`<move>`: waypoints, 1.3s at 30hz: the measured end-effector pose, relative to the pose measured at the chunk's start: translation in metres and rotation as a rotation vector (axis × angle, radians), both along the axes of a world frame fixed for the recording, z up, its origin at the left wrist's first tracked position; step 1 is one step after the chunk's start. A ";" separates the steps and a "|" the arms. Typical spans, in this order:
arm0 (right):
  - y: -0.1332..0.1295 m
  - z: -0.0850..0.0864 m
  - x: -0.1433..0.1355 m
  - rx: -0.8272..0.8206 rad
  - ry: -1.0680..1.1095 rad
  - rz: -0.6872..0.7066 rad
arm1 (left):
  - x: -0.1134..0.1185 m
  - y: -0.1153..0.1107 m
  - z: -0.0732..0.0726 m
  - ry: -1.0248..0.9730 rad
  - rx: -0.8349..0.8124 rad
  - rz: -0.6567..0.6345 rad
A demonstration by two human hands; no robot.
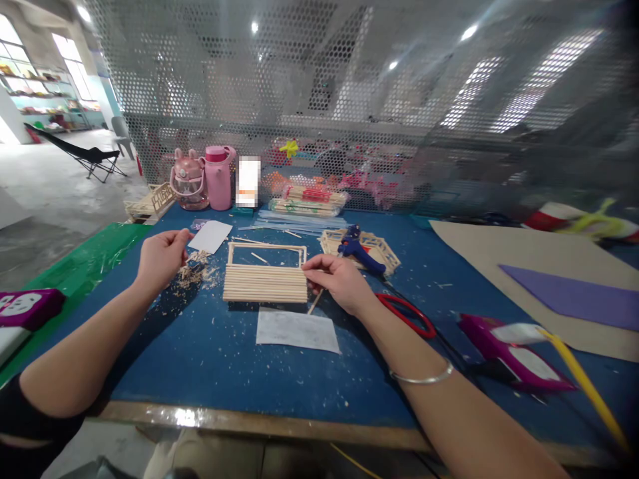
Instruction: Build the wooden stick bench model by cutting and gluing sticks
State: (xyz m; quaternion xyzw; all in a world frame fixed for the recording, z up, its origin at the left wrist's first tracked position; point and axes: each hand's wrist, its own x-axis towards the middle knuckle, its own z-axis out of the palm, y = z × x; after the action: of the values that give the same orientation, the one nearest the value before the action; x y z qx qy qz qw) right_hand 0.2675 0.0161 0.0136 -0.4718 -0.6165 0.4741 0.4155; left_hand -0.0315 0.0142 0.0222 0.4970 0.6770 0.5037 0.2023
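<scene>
A panel of pale wooden sticks [265, 285], laid side by side below an open stick frame, sits at the middle of the blue table. My right hand [339, 283] has its fingers closed at the panel's right edge. From under that hand a thin stick [315, 303] slants down towards a white paper strip [298, 330]. My left hand [164, 256] is apart from the panel, thumb and forefinger pinched together; whatever is between them is too small to make out. Beside it lie a white card [210, 237] and a heap of wood shavings [196, 273].
Behind my right hand, a blue glue gun [360, 249] rests on a stick-built tray [389, 253]. Clear glue sticks [294, 223], a pink bottle [218, 178] and bagged sticks [309, 199] stand near the mesh screen. Red-handled scissors [407, 313] and a purple-and-white tool [519, 356] lie right.
</scene>
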 end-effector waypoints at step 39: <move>0.016 -0.001 0.021 0.319 -0.007 -0.291 | 0.108 -0.040 -0.026 1.294 0.339 -0.462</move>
State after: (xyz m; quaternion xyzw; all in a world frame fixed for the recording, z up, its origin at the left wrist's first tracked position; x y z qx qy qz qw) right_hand 0.2884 0.0317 0.0121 -0.4856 -0.6106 0.3040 0.5468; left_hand 0.0769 -0.0261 -0.0042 0.8521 0.4508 0.1501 -0.2193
